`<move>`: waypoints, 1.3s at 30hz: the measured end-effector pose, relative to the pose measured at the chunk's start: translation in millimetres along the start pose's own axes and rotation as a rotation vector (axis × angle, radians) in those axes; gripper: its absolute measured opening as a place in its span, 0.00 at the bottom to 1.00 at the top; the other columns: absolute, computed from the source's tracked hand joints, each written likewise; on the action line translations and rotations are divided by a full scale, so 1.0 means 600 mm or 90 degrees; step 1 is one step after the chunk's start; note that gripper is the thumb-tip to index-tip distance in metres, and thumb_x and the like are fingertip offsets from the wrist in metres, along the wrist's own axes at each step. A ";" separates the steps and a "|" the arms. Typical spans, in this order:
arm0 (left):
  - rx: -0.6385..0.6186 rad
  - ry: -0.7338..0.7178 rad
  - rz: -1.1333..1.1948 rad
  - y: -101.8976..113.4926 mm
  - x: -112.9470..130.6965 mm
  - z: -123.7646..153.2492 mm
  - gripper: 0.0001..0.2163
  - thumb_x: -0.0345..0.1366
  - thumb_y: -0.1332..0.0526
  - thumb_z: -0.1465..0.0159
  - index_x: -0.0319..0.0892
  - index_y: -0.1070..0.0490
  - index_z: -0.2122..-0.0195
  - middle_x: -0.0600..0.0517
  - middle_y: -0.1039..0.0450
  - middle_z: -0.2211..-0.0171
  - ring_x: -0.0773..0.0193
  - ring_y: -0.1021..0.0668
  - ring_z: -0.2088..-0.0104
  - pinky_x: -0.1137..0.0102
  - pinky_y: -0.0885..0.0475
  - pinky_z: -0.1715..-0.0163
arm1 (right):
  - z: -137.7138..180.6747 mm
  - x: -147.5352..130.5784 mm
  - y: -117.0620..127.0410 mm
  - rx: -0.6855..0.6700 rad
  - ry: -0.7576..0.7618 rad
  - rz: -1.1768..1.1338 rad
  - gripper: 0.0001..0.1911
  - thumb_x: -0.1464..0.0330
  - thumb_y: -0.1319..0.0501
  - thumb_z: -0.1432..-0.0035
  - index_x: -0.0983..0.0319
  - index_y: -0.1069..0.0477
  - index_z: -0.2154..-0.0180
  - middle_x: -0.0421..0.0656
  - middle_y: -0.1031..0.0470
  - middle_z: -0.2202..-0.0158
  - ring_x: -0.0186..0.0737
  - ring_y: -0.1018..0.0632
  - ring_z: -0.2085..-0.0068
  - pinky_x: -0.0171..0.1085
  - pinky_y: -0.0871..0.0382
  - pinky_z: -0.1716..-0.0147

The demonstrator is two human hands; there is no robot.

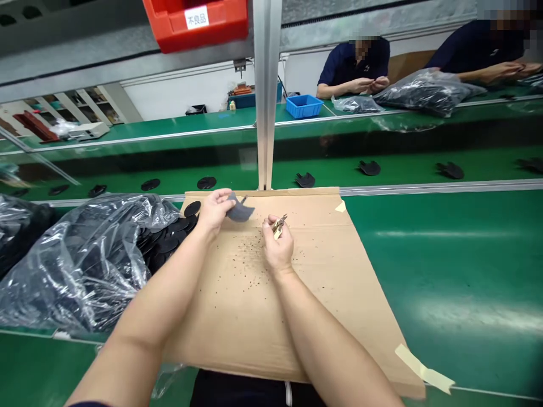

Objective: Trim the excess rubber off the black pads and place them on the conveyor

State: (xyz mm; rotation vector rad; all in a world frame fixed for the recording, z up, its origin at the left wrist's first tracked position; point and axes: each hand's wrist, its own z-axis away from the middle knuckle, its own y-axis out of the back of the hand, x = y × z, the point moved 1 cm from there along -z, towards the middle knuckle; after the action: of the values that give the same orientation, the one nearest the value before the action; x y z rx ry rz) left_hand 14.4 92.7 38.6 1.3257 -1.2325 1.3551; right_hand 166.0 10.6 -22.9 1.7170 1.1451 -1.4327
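My left hand [215, 212] pinches a thin dark grey plastic piece [241, 211] with a curved edge and a small prong, held over a cardboard sheet [339, 316]. To its right, my right hand [279, 246] is wrapped round small cutting pliers [279, 227] with pale handles, their jaws pointing up and away from me. The pliers and the piece are apart. Tiny dark scraps [250, 277] lie scattered on the cardboard beneath both hands. Black round discs [169, 237] spill from a clear plastic bag [85, 260] left of my left forearm.
A metal post [265, 102] rises behind the cardboard. Beyond it, a green belt [331, 175] carries several black parts [305, 180]. Overhead hangs a red bin [199, 25]. Across the line, two people work near a blue basket [304, 106] and filled bags [428, 90].
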 end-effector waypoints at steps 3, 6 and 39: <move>-0.049 0.055 0.115 0.027 -0.009 0.086 0.21 0.31 0.28 0.57 0.37 0.27 0.61 0.49 0.24 0.67 0.64 0.23 0.67 0.67 0.28 0.60 | 0.013 -0.008 -0.005 -0.087 0.025 -0.007 0.16 0.59 0.39 0.45 0.62 0.29 0.58 0.45 0.23 0.64 0.40 0.22 0.64 0.40 0.28 0.57; -0.032 0.078 0.243 0.032 -0.033 0.130 0.21 0.34 0.26 0.56 0.39 0.28 0.61 0.51 0.24 0.66 0.67 0.23 0.67 0.69 0.29 0.59 | 0.034 -0.020 -0.011 -0.173 0.071 0.048 0.10 0.62 0.39 0.46 0.61 0.27 0.63 0.43 0.23 0.67 0.39 0.23 0.67 0.39 0.28 0.61; 0.016 0.219 0.331 0.064 -0.053 0.123 0.13 0.33 0.33 0.47 0.38 0.32 0.62 0.53 0.30 0.77 0.72 0.32 0.83 0.78 0.39 0.86 | 0.036 -0.039 -0.002 -0.330 0.319 0.581 0.13 0.66 0.43 0.42 0.59 0.26 0.56 0.43 0.25 0.67 0.40 0.25 0.63 0.34 0.34 0.59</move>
State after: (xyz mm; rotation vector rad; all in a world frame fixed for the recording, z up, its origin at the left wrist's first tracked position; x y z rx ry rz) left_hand -9.9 16.0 0.2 0.7590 -1.3662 1.8726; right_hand 154.8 -13.5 -4.7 1.8523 0.6826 -0.1422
